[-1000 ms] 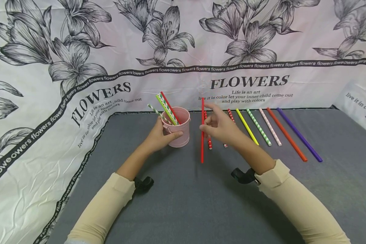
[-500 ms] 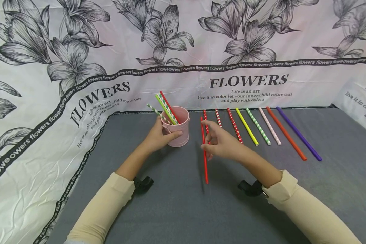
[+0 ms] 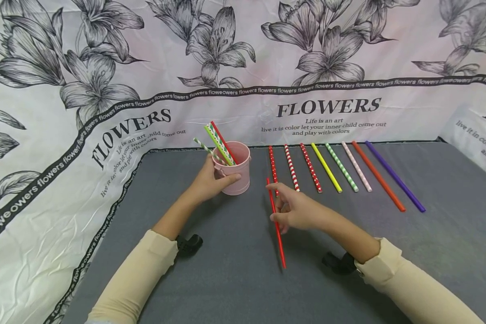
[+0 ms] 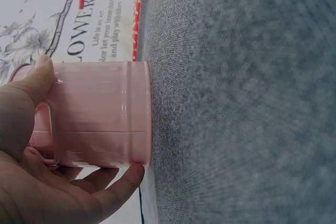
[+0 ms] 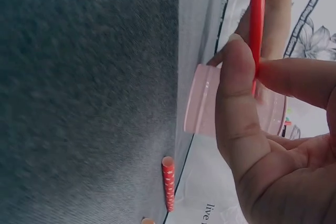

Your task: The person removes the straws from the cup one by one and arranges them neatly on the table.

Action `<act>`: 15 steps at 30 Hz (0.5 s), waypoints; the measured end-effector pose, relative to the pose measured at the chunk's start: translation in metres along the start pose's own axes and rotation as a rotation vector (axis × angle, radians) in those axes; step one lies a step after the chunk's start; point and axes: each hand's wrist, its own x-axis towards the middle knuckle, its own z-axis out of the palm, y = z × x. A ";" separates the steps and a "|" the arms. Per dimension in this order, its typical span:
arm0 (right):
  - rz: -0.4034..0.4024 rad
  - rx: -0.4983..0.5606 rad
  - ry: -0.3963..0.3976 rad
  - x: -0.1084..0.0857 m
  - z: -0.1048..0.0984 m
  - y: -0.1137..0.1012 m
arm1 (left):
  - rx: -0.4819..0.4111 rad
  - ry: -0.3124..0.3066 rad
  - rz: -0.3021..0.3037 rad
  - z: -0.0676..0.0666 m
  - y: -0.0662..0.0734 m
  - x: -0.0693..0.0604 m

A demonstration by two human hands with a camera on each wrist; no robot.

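My left hand [image 3: 207,182] grips a small pink bucket [image 3: 240,177] by its side, thumb across the front. Several paper straws lean in the bucket: a red one [image 3: 223,141], a lime-green one [image 3: 216,143] and a green-striped one [image 3: 202,145]. In the left wrist view the fingers curl round the bucket wall [image 4: 94,108]. My right hand [image 3: 297,209] pinches a plain red straw [image 3: 281,247] between thumb and fingers, to the right of and nearer than the bucket. The right wrist view shows the thumb pressed against this red straw [image 5: 256,14].
On the grey table [image 3: 235,279], a row of straws lies to the right: red dotted [image 3: 272,164], red-and-white striped [image 3: 290,166], another red dotted [image 3: 310,168], yellow [image 3: 326,168], green-striped [image 3: 342,167], pale pink [image 3: 357,166], orange [image 3: 378,175] and purple [image 3: 394,175]. A flower-printed cloth [image 3: 243,108] stands behind.
My right hand has moved toward the front edge with the red straw, whose lower end swings nearer and to the right. The left hand still holds the bucket in place.
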 end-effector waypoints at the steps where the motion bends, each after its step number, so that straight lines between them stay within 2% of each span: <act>1: 0.000 -0.017 -0.009 -0.001 0.001 0.001 | -0.001 -0.002 0.000 0.000 0.000 0.000; 9: 0.002 -0.211 -0.018 -0.014 0.005 0.004 | 0.033 -0.004 0.013 -0.001 0.000 0.000; 15: 0.062 -0.274 -0.003 -0.019 0.010 0.005 | 0.046 0.000 0.005 -0.001 -0.001 -0.001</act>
